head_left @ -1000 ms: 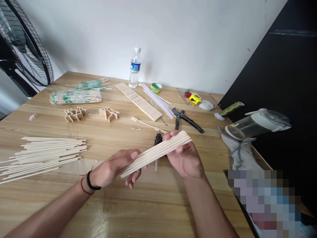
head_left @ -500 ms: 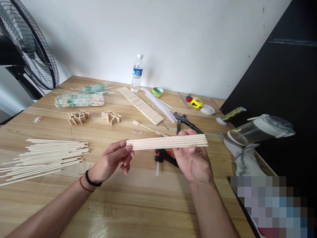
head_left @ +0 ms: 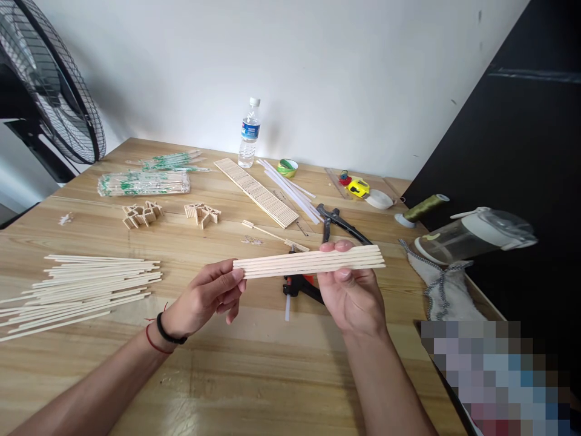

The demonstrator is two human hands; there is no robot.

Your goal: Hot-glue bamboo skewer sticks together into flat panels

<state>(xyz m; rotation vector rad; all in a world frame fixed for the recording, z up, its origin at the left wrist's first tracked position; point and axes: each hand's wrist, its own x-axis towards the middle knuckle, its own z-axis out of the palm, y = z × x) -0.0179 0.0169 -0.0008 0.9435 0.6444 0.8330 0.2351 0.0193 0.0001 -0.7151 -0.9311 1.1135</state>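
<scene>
Several pale wooden sticks (head_left: 290, 264) lie side by side in a flat row, held above the table between both hands. My left hand (head_left: 213, 293) pinches their left end, thumb on top. Farther along, toward the right end, my right hand (head_left: 351, 287) grips them from below with the thumb in front and fingertips behind. Beneath and behind the sticks is a black glue gun (head_left: 304, 287) with a white glue stick poking out, partly hidden by my right hand. To the left of my left hand, loose wooden sticks (head_left: 100, 287) are spread on the table.
Behind my hands lie a slatted stick panel (head_left: 256, 192), zigzag stick pieces (head_left: 203, 214), white glue sticks (head_left: 293, 189) and wrapped sticks (head_left: 144, 183). A water bottle (head_left: 249, 134) stands near the wall. On the right are a thread spool (head_left: 424, 210) and a clear jug (head_left: 474, 237); a fan (head_left: 54, 85) stands left.
The view has shifted very slightly. The sticks' right end has moved a little to the right within my right hand's grip; both hands keep hold of them.
</scene>
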